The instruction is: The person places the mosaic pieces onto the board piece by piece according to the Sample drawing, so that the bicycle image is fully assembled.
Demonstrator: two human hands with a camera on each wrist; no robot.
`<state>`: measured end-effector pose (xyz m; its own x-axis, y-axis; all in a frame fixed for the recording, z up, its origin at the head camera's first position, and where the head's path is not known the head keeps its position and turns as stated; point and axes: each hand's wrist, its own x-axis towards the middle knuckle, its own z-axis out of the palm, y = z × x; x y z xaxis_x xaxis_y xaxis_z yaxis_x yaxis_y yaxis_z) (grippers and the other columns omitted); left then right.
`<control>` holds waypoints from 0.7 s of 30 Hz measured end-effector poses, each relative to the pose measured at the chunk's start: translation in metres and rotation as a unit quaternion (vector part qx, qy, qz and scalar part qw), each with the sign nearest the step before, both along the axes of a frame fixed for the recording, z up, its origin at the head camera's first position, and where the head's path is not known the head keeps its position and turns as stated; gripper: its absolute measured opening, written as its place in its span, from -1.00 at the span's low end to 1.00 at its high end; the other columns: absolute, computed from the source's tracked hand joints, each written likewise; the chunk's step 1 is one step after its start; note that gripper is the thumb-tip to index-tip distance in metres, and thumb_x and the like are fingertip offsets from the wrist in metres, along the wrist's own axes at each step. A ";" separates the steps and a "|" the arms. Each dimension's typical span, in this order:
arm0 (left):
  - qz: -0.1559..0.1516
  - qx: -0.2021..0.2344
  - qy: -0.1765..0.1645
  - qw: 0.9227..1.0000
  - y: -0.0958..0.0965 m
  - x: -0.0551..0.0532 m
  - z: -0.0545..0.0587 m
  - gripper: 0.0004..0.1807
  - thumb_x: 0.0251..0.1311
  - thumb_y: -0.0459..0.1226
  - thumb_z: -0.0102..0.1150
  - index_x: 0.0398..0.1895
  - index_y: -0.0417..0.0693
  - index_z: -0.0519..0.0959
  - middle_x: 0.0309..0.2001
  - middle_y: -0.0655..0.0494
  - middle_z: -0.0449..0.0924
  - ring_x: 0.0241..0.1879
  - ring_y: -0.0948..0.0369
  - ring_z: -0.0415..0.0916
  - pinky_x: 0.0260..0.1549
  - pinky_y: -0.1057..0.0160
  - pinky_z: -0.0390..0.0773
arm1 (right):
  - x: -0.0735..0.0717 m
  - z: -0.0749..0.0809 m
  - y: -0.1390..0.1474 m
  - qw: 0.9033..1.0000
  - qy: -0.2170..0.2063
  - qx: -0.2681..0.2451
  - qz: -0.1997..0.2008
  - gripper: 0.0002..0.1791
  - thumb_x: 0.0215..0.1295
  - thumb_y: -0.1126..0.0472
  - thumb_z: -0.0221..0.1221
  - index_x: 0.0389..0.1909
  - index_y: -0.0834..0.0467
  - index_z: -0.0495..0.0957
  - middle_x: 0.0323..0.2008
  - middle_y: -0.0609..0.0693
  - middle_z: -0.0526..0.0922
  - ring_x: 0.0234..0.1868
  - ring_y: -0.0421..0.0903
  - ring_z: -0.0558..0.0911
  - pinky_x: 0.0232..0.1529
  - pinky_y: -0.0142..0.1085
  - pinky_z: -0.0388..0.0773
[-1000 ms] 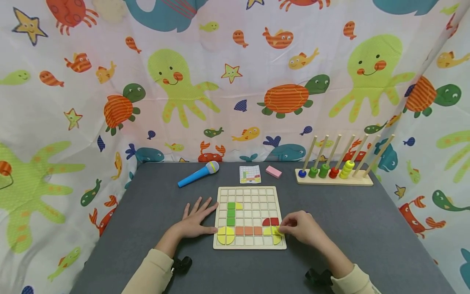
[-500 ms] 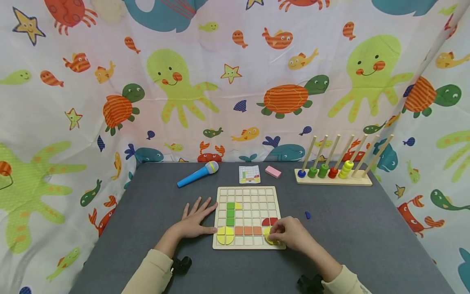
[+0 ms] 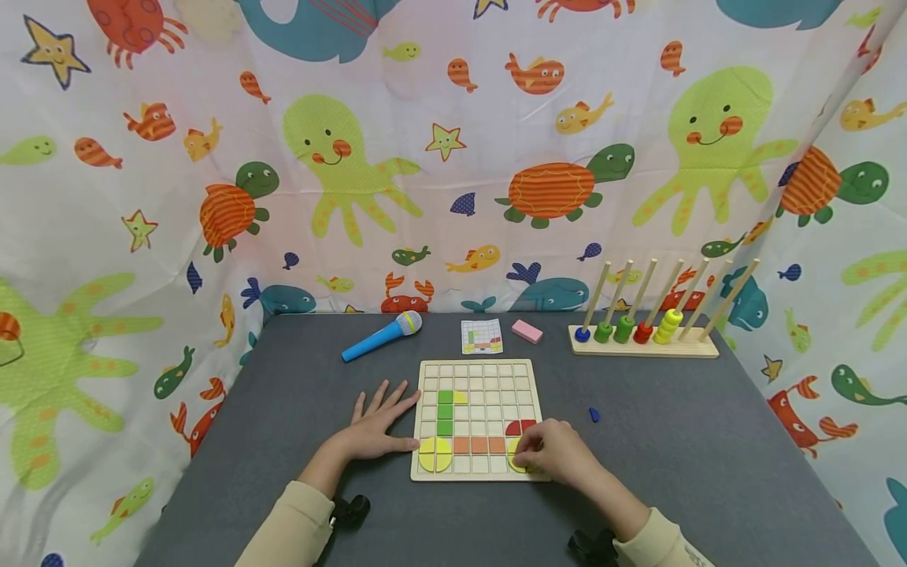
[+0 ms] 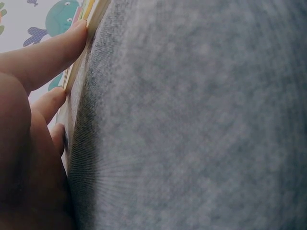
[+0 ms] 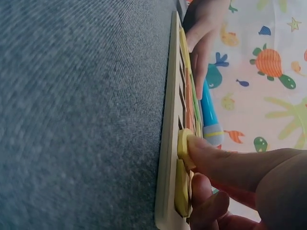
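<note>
A wooden grid board (image 3: 489,394) lies on the table, holding flat coloured pieces: green squares (image 3: 445,411), orange squares (image 3: 479,446), red pieces (image 3: 516,428) and a yellow circle of quarters (image 3: 435,454). My right hand (image 3: 563,453) is over the lower right corner of the board. Its thumb and fingers pinch a yellow quarter-circle piece (image 5: 183,148), seen in the right wrist view beside another yellow piece (image 5: 181,189). My left hand (image 3: 375,429) rests spread on the table, thumb and fingertips touching the board's left edge. The right hand hides part of that corner.
Behind the board lie a blue toy microphone (image 3: 383,336), a printed pattern card (image 3: 482,337) and a pink block (image 3: 527,331). A wooden peg stand (image 3: 645,351) with coloured rings stands back right. A small blue piece (image 3: 594,414) lies right of the board.
My right hand has moved left from the board's right edge onto its lower right corner with the yellow piece. The small blue piece has come into fuller view. My left hand stays put.
</note>
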<state>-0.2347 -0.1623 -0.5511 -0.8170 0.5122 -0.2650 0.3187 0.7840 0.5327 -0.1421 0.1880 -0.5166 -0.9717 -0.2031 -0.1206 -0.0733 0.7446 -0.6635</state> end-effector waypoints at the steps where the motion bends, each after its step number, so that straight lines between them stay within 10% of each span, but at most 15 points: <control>1: 0.000 0.001 0.002 1.000 0.000 0.000 0.001 0.02 0.13 0.37 0.20 0.62 0.40 0.03 0.66 0.13 -0.21 0.62 -0.09 -0.56 0.40 -0.39 -0.58 | 0.000 0.000 0.000 1.000 -0.002 0.000 -0.003 -0.82 0.05 0.19 0.52 -0.57 0.00 0.68 -0.63 -0.21 0.55 -0.52 -0.22 0.46 -0.51 -0.38 0.32; 21: -0.008 0.026 0.006 1.000 -0.001 0.001 0.002 0.03 0.14 0.36 0.20 0.63 0.34 0.03 0.66 0.04 -0.22 0.61 -0.14 -0.56 0.37 -0.41 -0.63 | -0.010 0.001 0.023 0.994 -0.027 -0.016 -0.108 -0.75 0.10 0.09 0.50 -0.49 0.05 0.59 -0.60 -0.07 0.47 -0.55 -0.14 0.42 -0.56 -0.34 0.27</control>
<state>-0.2333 -0.1635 -0.5496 -0.8109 0.5386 -0.2288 0.3379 0.7502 0.5683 -0.1521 0.2105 -0.5160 -0.9855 0.0045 -0.1696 0.1213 0.7174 -0.6860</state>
